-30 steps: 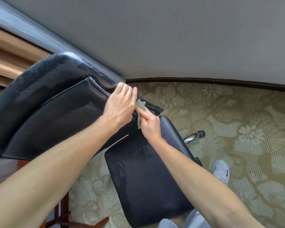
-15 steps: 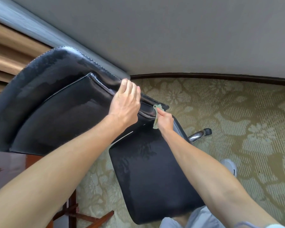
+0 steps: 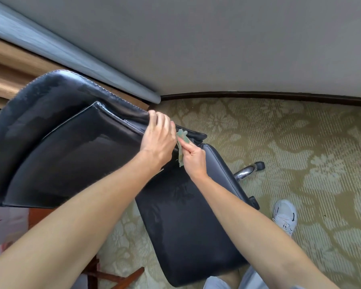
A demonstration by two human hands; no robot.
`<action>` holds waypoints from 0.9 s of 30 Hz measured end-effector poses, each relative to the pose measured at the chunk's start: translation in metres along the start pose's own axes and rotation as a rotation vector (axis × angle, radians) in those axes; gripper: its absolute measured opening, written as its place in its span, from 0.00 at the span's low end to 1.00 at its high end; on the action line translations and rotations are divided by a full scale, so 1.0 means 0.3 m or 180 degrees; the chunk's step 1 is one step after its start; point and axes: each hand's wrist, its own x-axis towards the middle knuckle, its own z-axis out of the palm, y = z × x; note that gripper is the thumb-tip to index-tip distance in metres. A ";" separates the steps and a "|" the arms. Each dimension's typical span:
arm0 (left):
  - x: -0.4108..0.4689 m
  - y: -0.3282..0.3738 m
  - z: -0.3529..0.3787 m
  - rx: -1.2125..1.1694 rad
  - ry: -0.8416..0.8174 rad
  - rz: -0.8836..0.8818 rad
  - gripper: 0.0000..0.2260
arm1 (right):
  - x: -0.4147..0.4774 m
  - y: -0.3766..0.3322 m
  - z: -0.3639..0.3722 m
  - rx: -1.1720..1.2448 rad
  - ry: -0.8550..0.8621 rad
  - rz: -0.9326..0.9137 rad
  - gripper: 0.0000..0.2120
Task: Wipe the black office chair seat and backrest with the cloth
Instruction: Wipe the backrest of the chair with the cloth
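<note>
Backrest [image 3: 71, 142] big, padded, slick-looking, likely heavy and prone to swivel: best steadied at its edge, as clasped now by left hand [image 3: 158, 140] above seat [image 3: 186, 226]. Cloth [image 3: 182, 138] small, limp, light, pinched in right hand [image 3: 193, 161] at the crease between backrest and seat; best bunched tight.

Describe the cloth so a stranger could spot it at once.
Start at the black office chair on the patterned carpet. Where its backrest meets the seat, the right hand pinches the cloth, beside the left hand. It is the only pale green, crumpled scrap against the black upholstery.
</note>
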 end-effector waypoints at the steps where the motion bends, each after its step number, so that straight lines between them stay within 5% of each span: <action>1: 0.002 0.002 -0.002 -0.0019 -0.0014 0.0024 0.25 | 0.020 0.010 -0.007 -0.0090 0.0044 0.0116 0.15; 7: 0.022 0.007 0.018 -0.0098 0.0152 0.0066 0.23 | 0.142 0.119 -0.030 -0.0397 0.0215 0.0792 0.14; 16: 0.020 0.014 0.023 -0.0090 0.0243 -0.0002 0.22 | 0.206 0.163 0.014 0.0282 0.1149 0.1805 0.14; 27: 0.018 0.009 0.041 -0.0128 0.0276 -0.0030 0.22 | 0.085 0.065 -0.026 -0.0349 0.0457 0.1082 0.14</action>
